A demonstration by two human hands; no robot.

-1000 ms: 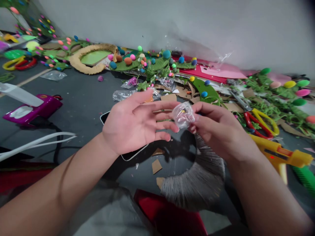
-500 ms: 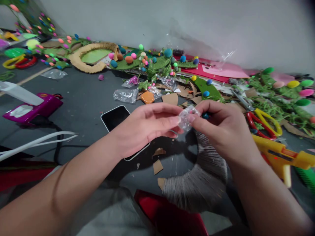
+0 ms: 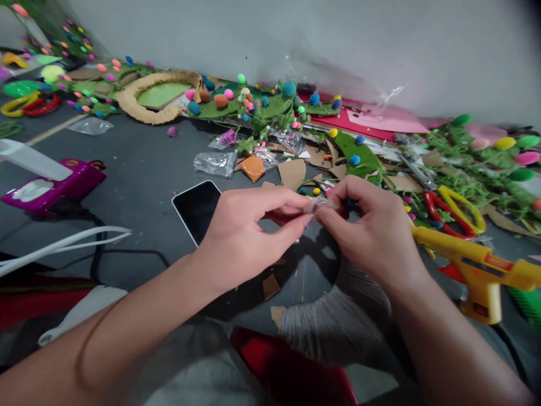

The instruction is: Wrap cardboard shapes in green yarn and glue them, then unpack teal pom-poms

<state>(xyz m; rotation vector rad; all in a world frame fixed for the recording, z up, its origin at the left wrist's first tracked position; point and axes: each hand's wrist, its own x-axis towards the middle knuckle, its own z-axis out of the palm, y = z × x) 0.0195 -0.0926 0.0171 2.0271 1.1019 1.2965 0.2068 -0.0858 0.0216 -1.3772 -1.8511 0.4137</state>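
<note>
Between both hands, above the table, is a small clear plastic bag [image 3: 315, 204]. My left hand [image 3: 257, 228] pinches its left side with thumb and fingers. My right hand [image 3: 367, 220] grips the other side, thumb pressed to the fingers. What the bag holds is hard to make out. Below the right hand lies a curved cardboard piece wrapped in grey yarn [image 3: 333, 327], partly covered by the wrist. A phone [image 3: 196, 208] with a dark screen lies under the left hand. To the right is a yellow glue gun [image 3: 482, 276].
Scissors with red and yellow handles [image 3: 452, 211] lie at right. Cardboard scraps [image 3: 291, 172], an orange piece [image 3: 253, 167] and plastic bags [image 3: 215, 163] lie ahead. Leafy green pieces with coloured balls and a tan ring [image 3: 139, 110] line the wall. A purple glue gun [image 3: 54, 186] sits left.
My left hand has turned over and its thumb and fingers have closed on the bag. The bag is now bunched smaller between the hands. My right hand keeps its pinch.
</note>
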